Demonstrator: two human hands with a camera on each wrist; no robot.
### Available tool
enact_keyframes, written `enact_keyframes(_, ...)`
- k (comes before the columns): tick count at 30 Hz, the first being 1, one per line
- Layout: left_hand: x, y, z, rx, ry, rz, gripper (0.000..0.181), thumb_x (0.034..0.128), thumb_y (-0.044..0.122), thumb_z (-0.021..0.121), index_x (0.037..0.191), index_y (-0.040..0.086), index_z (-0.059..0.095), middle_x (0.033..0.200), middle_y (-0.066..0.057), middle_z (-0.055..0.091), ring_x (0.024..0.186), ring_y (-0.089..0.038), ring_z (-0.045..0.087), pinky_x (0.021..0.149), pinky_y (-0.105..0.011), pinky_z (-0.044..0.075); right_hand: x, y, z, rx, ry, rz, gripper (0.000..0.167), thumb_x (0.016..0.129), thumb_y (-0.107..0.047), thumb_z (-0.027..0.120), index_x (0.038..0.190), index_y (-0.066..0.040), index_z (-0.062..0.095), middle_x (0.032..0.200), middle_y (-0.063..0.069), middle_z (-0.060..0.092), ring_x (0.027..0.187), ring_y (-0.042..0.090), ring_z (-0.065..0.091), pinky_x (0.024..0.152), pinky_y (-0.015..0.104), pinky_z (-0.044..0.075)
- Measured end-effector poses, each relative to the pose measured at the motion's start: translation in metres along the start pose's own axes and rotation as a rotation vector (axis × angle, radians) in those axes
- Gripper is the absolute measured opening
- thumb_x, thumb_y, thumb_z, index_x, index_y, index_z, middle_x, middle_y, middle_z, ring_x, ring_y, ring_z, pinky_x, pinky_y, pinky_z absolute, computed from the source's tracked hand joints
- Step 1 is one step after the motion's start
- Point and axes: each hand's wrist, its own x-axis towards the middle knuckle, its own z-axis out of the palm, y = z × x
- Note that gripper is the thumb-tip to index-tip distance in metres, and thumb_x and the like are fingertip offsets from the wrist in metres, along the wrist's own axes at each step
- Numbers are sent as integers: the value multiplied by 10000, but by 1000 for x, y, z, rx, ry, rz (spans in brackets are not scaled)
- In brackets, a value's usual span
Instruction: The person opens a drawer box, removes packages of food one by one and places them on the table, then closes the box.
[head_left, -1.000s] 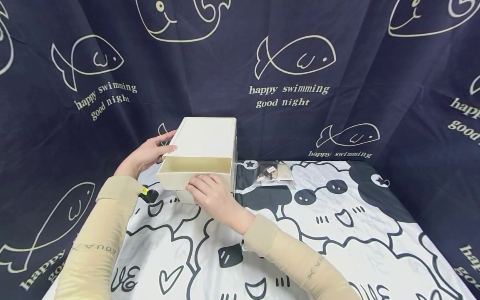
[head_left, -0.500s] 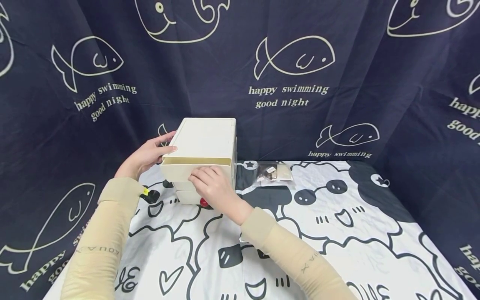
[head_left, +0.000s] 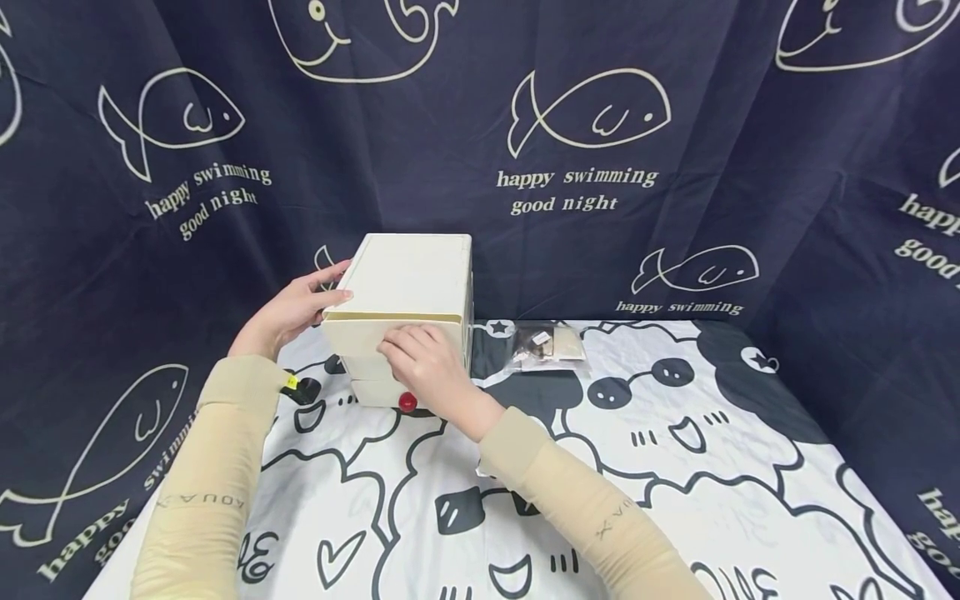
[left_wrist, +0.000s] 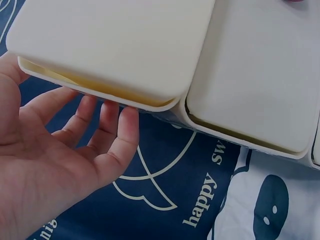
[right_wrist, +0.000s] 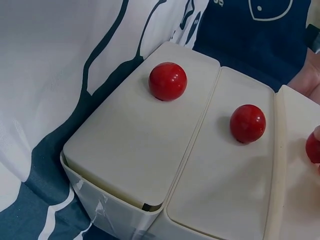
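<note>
A white drawer cabinet (head_left: 412,275) stands near the back of the table. Its top drawer (head_left: 352,337) is slightly pulled out, leaving a narrow gap below the top panel. My right hand (head_left: 431,371) is at that drawer's front; in the right wrist view, fingertips touch its red round knob (right_wrist: 312,147), mostly out of frame. My left hand (head_left: 288,308) rests against the cabinet's left side, thumb on the top edge; in the left wrist view its fingertips touch the side wall. The middle drawer's red knob (right_wrist: 248,123) and bottom drawer's red knob (right_wrist: 168,81) show below.
A clear plastic bag (head_left: 550,346) with small dark and beige items lies right of the cabinet. A printed white and black cloth (head_left: 615,533) covers the table. A dark blue curtain (head_left: 420,150) hangs close behind.
My right hand has pushed the top drawer inward, so its opening has narrowed from wide to a slit. The bottom drawer's red knob has come into sight. My left hand stays in place.
</note>
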Motion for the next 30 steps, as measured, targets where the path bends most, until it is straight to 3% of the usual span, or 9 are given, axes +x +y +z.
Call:
enact_keyframes(7,1,0,0,-10,13,10,699,917,250,626,1507,219,253,1507,-123,290,757,-53,525,607,-211,391,1,4,1,13,-8,5,246,794,-68,665,1030,-130,695,1051,-15,667,1046,147,587,910,281,417)
enact_keyframes(9,1,0,0,-20,15,9,694,917,243,626,1505,219,258,1509,-115,293,747,-49,534,616,-208,405,1,4,1,16,-12,9,235,807,-77,666,1033,-130,697,1053,-14,667,1044,147,587,911,280,417)
enact_keyframes(14,0,0,1,-31,5,2,701,921,245,622,1509,227,243,1536,-101,261,939,-47,559,730,-213,476,1,6,3,11,-11,13,207,831,-99,658,1031,-131,700,1047,-14,670,1032,147,592,905,278,423)
enact_keyframes(20,-2,0,0,-9,-11,-11,716,927,280,610,1517,242,206,1557,-90,213,1204,-156,438,810,-215,459,2,8,7,29,-5,30,171,857,-120,654,1021,-133,702,1046,-12,669,1031,145,593,898,269,429)
enact_keyframes(30,0,-1,0,-23,3,-18,708,921,261,619,1512,237,229,1550,-64,232,1272,-215,391,843,-259,447,3,10,8,21,-38,43,176,881,-126,632,1043,-143,697,1065,-22,661,1037,131,581,883,262,422)
